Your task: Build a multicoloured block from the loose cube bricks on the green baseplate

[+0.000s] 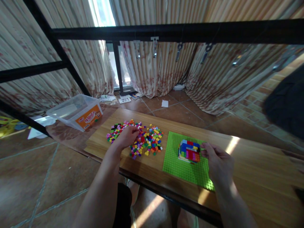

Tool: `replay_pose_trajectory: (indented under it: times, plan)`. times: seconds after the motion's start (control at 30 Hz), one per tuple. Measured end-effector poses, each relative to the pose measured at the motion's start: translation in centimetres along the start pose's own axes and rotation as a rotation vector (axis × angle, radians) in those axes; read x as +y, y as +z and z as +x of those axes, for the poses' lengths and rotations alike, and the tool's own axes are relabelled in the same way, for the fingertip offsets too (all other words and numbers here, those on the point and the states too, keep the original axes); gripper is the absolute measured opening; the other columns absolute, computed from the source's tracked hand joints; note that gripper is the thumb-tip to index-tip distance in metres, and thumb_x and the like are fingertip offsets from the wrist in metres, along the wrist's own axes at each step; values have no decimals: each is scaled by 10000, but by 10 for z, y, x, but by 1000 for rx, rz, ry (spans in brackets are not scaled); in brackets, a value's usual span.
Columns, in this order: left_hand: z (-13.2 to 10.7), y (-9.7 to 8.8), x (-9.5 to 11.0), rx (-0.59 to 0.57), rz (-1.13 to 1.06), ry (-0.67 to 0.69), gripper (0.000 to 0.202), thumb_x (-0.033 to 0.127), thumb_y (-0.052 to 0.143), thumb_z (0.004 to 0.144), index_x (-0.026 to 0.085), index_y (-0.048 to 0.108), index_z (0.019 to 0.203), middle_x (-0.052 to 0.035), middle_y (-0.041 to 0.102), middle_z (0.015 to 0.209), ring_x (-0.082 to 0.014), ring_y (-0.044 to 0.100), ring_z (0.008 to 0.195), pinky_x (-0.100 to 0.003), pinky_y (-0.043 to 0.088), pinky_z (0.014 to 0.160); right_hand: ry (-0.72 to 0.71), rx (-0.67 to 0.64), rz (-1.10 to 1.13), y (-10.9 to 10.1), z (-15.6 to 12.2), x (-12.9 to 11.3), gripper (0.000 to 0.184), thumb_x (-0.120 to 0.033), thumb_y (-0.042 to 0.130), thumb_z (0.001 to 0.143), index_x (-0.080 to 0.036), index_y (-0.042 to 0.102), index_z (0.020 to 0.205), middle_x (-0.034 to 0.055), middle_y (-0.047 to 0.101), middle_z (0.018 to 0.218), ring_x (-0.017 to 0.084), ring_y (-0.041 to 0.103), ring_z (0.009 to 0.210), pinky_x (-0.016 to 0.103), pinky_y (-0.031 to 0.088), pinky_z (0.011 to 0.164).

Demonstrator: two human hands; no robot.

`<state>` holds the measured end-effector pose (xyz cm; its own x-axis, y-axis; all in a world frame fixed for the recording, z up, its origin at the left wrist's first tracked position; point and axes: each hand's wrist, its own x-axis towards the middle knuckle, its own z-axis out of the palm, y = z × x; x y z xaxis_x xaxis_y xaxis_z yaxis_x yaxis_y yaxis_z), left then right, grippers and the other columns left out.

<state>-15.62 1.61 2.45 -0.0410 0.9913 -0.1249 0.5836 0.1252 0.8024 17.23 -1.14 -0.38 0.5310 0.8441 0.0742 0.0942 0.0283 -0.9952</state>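
A heap of small coloured bricks [147, 139] lies on the wooden table [249, 171]. My left hand [127, 136] rests on the heap's left side with its fingers curled down into the bricks; what they hold is hidden. To the right lies a green baseplate [182, 166] with a small multicoloured block build [189, 151] on it. My right hand [217, 158] sits at the build's right side, fingers bent and touching its edge.
A clear plastic bin with an orange label [77, 110] stands at the table's far left. A black metal frame [166, 31] crosses overhead. Patterned curtains [213, 79] hang behind, papers [124, 99] lie on the tiled floor [35, 177], and a dark shape [287, 101] sits far right.
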Motion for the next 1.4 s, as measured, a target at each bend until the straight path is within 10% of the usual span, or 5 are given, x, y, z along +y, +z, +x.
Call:
replay_pose_trajectory:
  times: [0.2, 0.43, 1.4]
  plan:
    - [0, -2, -2, -80, 101, 85, 181, 238, 544, 771, 155, 703, 751, 1, 659, 645, -130, 564, 600, -224, 415, 558, -1, -7, 4, 0, 0, 1, 265, -423, 758, 685, -169, 736, 755, 16, 694, 669, 122, 590, 549, 248, 488, 536]
    - [5, -10, -7, 243, 448, -50, 280, 148, 527, 763, 160, 749, 933, -76, 744, 908, -207, 663, 868, -267, 475, 776, -5, -5, 17, -1, -1, 1, 229, -399, 756, 692, -177, 734, 743, 11, 689, 661, 114, 583, 570, 231, 483, 548]
    - [23, 16, -7, 253, 760, -79, 264, 186, 455, 839, 129, 679, 966, -165, 695, 1048, -297, 627, 1043, -362, 471, 878, -23, -10, 58, -4, 3, -2, 265, -421, 741, 700, -158, 739, 734, 31, 696, 652, 123, 584, 569, 248, 487, 544]
